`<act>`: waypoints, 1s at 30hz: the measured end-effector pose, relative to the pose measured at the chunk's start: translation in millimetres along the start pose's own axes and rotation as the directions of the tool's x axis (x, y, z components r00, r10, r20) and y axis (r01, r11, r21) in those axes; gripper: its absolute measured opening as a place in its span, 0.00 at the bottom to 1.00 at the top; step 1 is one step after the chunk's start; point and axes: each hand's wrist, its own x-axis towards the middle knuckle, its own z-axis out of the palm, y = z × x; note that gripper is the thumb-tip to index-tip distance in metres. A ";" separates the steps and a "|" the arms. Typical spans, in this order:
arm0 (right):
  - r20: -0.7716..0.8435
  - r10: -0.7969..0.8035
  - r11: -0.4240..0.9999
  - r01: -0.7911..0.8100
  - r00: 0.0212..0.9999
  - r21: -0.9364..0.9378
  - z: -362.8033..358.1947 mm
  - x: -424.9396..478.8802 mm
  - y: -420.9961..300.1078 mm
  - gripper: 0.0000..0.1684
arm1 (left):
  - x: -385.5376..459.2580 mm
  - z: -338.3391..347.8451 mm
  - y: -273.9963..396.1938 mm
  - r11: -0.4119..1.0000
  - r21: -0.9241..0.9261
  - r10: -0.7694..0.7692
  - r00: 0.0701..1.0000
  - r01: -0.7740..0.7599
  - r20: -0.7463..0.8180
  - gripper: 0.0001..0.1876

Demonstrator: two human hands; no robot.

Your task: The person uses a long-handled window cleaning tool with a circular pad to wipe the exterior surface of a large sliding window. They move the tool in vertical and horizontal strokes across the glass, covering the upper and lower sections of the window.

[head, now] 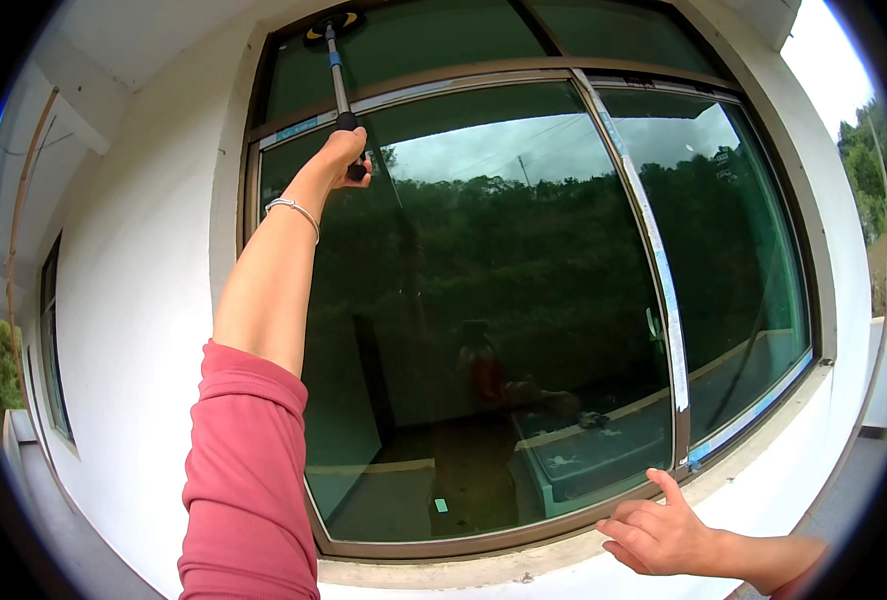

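Note:
My left hand [347,159] is raised and wrapped around the black grip of a window cleaner with a telescopic metal pole [338,79]. The cleaner's black and yellow head [335,28] lies at the upper left corner of the upper window pane [428,45]. Below it is a large, dark, reflective sliding pane [473,285] in a brown metal frame. At the lower right, my right hand [657,525] holds nothing, its fingers partly bent and the index finger extended. It is by the bottom frame and the sill; whether it touches them I cannot tell.
A concrete sill [563,551] runs under the window. Worn protective film [657,247] clings to the frame's upright. White wall [136,300] surrounds the opening, and a thin brown pole [16,217] stands at the far left. Through the glass, a large box-like object [601,457] shows.

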 end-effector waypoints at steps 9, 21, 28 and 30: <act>-0.115 0.015 0.992 0.000 0.993 0.129 29.7 45.4 -3.7 0.22 | -55.8 -48.3 -108.7 0.914 0.404 0.022 0.990 0.037 -0.141 0.27; -0.009 -0.106 0.895 0.100 0.994 0.436 87.4 287.7 -54.3 0.32 | -67.7 -227.6 -47.0 0.606 0.793 0.191 0.958 0.055 -0.212 0.34; -0.128 -0.443 0.826 0.460 0.887 0.325 110.9 321.0 -132.1 0.31 | -117.8 -333.2 -92.2 0.583 0.800 0.172 0.940 0.144 -0.294 0.34; -0.078 -0.447 0.829 0.446 0.891 0.338 126.6 326.4 -141.9 0.32 | -128.3 -352.8 -108.8 0.616 0.770 0.154 0.934 0.165 -0.323 0.34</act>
